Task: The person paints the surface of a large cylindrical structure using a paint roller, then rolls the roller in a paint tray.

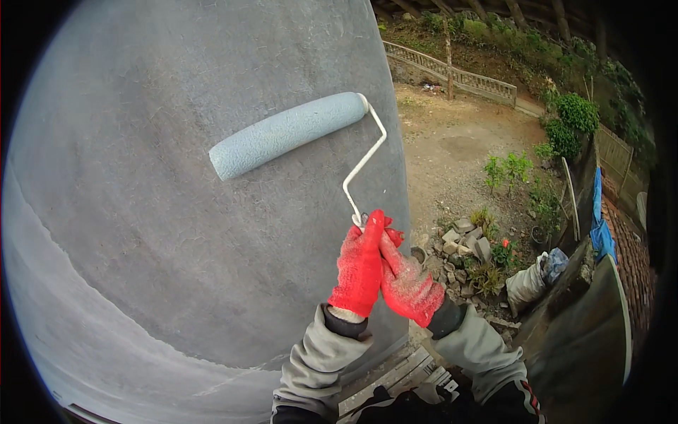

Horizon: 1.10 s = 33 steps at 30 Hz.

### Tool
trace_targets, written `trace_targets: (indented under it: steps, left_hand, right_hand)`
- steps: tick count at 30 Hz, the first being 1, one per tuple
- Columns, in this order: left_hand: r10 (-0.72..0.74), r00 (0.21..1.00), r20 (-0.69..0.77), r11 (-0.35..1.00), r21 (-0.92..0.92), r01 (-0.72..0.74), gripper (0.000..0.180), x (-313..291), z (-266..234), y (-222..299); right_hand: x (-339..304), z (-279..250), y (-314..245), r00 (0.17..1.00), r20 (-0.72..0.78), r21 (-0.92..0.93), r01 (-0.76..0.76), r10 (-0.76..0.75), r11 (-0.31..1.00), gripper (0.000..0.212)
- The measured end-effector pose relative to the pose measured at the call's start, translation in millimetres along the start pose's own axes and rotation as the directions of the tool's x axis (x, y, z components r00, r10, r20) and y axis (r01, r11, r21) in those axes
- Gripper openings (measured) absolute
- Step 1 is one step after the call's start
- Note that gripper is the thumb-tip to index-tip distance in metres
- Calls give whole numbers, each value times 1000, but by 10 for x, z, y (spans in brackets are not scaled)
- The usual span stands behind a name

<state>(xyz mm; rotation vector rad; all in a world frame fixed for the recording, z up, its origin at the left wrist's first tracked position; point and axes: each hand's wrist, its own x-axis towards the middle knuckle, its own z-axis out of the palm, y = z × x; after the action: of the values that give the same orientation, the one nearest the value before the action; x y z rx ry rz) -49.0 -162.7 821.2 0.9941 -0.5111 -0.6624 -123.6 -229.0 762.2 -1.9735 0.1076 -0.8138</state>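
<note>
A paint roller (286,133) with a pale grey-blue sleeve lies tilted against a grey rendered wall (141,233). Its white wire frame bends down to a handle hidden inside my gloves. My left hand (359,267), in a red glove, is wrapped around the handle. My right hand (409,281), also in a red glove, grips the same handle just beside and below it. Both forearms wear grey sleeves. The upper wall looks darker than the lighter band at the lower left.
The wall's right edge drops off to a yard far below: a pile of stones (462,244), green plants (505,169), a white sack (526,286), bare dirt and a low fence (452,71). Wooden planks (395,378) lie under my feet. A tiled roof (628,254) sits at the right.
</note>
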Motion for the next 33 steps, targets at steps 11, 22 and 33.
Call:
trace_targets:
  steps: [11,22,33]
  left_hand:
    - [463,866,190,611,639,-467,31,322,-230,-215]
    - [321,942,93,839,433,-329,40,307,-389,-293]
    - [95,988,-123,992,92,-84,37,145,122,-5]
  right_hand:
    - [471,-680,-702,979,21,-542,183,-205,820,28]
    - [967,-481,-760,920,127,-488,383,-370,784,36]
    - [1764,-1106,-668,949,313,943,-306,-41,129,35]
